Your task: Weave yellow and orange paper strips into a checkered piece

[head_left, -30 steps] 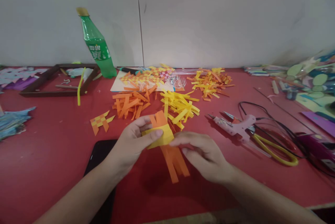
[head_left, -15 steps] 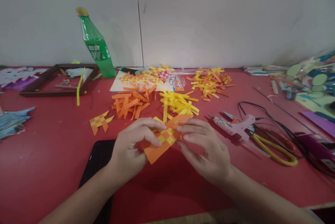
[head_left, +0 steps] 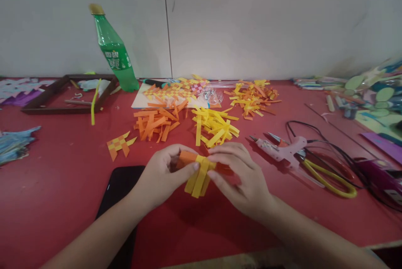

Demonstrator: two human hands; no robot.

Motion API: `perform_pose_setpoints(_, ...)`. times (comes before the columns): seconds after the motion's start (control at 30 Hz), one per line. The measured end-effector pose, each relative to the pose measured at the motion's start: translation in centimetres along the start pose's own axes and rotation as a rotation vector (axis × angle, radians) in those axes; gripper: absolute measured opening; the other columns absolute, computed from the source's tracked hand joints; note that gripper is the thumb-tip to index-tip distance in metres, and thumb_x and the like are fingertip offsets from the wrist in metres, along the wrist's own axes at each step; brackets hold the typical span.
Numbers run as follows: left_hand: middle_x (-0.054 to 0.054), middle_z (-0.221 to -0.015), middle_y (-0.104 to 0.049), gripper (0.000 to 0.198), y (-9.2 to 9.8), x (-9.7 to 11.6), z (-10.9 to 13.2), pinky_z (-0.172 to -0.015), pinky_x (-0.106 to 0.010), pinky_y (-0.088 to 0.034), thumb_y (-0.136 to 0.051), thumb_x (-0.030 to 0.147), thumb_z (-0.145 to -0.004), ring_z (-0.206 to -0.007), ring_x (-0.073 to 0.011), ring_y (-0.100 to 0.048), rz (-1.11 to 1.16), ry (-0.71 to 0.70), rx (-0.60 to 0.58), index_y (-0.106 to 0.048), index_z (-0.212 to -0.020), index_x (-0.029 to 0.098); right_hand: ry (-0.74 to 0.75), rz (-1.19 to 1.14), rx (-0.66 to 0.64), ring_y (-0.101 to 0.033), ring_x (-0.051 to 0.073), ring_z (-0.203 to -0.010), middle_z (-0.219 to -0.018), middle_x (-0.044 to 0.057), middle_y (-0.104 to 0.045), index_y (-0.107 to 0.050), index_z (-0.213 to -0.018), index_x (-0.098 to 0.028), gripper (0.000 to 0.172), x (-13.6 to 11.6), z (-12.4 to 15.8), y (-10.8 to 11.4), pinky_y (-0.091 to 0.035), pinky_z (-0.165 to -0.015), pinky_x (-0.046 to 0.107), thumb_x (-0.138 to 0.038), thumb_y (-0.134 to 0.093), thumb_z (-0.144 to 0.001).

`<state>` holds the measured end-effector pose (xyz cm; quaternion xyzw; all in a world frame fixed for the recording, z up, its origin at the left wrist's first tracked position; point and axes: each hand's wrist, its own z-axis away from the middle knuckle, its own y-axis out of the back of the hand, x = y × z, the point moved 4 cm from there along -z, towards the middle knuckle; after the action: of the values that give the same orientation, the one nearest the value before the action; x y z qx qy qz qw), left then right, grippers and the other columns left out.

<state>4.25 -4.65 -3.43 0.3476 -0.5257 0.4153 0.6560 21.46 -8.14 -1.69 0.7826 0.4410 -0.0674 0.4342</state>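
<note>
Both hands grip a piece of woven paper strips (head_left: 197, 183), orange and yellow, held above the red table. My left hand (head_left: 166, 172) pinches it from the left, thumb on the yellow strips. On the other side my right hand (head_left: 240, 172) has its fingers closed on the edge of the weave; its fingertips partly cover it. Yellow ends hang downward and orange ends stick out sideways. Just beyond the hands are loose orange strips (head_left: 153, 123) and loose yellow strips (head_left: 216, 126). A finished-looking woven paper fish (head_left: 119, 145) lies to the left.
A black phone (head_left: 117, 189) lies under my left forearm. On the right are a pink glue gun (head_left: 282, 151) with its cable and yellow-handled scissors (head_left: 333, 181). Further back stand a green bottle (head_left: 117, 59), a brown frame (head_left: 34, 111) and a mixed strip pile (head_left: 251, 97).
The woven piece has been turned in my fingers: the checkered face with orange ends toward me has given way to yellow ends hanging down. Both hands stay in nearly the same place.
</note>
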Motion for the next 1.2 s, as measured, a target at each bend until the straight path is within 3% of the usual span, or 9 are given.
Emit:
perform_pose_setpoints(0.13,-0.002,-0.089,-0.073,0.028,0.1,-0.2,-0.2,-0.069,-0.023,-0.049,-0.075,0.035,-0.077,-0.077,-0.0151,-0.066,0.055,0.033,0.018,-0.066,-0.1,0.02,0.069,0.08,-0.032,-0.06,0.027,-0.102,-0.111,0.012,-0.064,-0.061,-0.114,-0.02,0.052,-0.1,0.2,-0.6,-0.05,-0.091,0.047,-0.048,-0.077,-0.072)
perform_pose_setpoints(0.33,-0.003,-0.088,-0.073,0.032,0.2,-0.4,0.0,-0.064,-0.024,-0.049,-0.072,0.037,-0.08,-0.075,-0.0168,-0.066,-0.116,-0.005,0.04,-0.064,-0.106,0.021,-0.025,0.024,-0.068,-0.061,0.023,-0.102,-0.111,0.01,-0.065,-0.065,-0.107,-0.02,0.027,0.5,0.4,-0.9,-0.051,-0.09,0.043,-0.032,-0.069,-0.083)
perform_pose_setpoints(0.53,-0.005,-0.091,-0.073,0.03,-0.1,-0.2,0.2,-0.065,-0.025,-0.05,-0.069,0.035,-0.082,-0.08,-0.0195,-0.069,-0.177,-0.043,0.031,-0.063,-0.108,0.021,-0.065,-0.012,-0.051,-0.063,0.021,-0.097,-0.104,0.008,-0.067,-0.07,-0.098,-0.022,0.014,0.7,0.1,-0.7,-0.053,-0.085,0.039,-0.026,-0.066,-0.085)
perform_pose_setpoints(0.8,-0.002,-0.087,-0.073,0.026,-0.3,0.2,0.2,-0.065,-0.023,-0.051,-0.067,0.029,-0.083,-0.077,-0.0174,-0.07,-0.26,-0.116,0.04,-0.063,-0.107,0.021,-0.18,-0.118,-0.08,-0.065,0.019,-0.095,-0.103,0.007,-0.067,-0.073,-0.094,-0.022,0.013,1.3,0.0,-0.6,-0.054,-0.083,0.034,-0.029,-0.068,-0.085)
perform_pose_setpoints(0.93,-0.002,-0.083,-0.073,0.029,-0.1,-0.2,0.1,-0.058,-0.023,-0.049,-0.067,0.032,-0.081,-0.071,-0.0177,-0.069,-0.304,-0.099,0.063,-0.062,-0.108,0.021,-0.112,-0.073,-0.084,-0.063,0.022,-0.097,-0.105,0.009,-0.067,-0.072,-0.097,-0.019,0.029,1.0,0.1,-0.7,-0.054,-0.085,0.037,-0.034,-0.079,-0.073)
perform_pose_setpoints(1.07,-0.001,-0.077,-0.072,0.032,-0.1,-0.3,0.0,-0.058,-0.023,-0.051,-0.068,0.033,-0.081,-0.069,-0.0175,-0.069,-0.241,-0.073,0.051,-0.06,-0.109,0.02,-0.028,-0.025,-0.045,-0.062,0.021,-0.097,-0.103,0.01,-0.067,-0.073,-0.096,-0.018,0.018,0.7,0.1,-0.7,-0.053,-0.085,0.036,-0.026,-0.074,-0.08)
perform_pose_setpoints(1.2,-0.001,-0.081,-0.073,0.029,-0.2,-0.1,0.1,-0.064,-0.023,-0.053,-0.068,0.03,-0.081,-0.074,-0.017,-0.07,-0.236,-0.095,0.041,-0.061,-0.107,0.02,-0.053,-0.034,-0.05,-0.063,0.019,-0.095,-0.1,0.009,-0.067,-0.075,-0.094,-0.019,0.012,0.8,0.1,-0.7,-0.054,-0.083,0.034,-0.023,-0.068,-0.085)
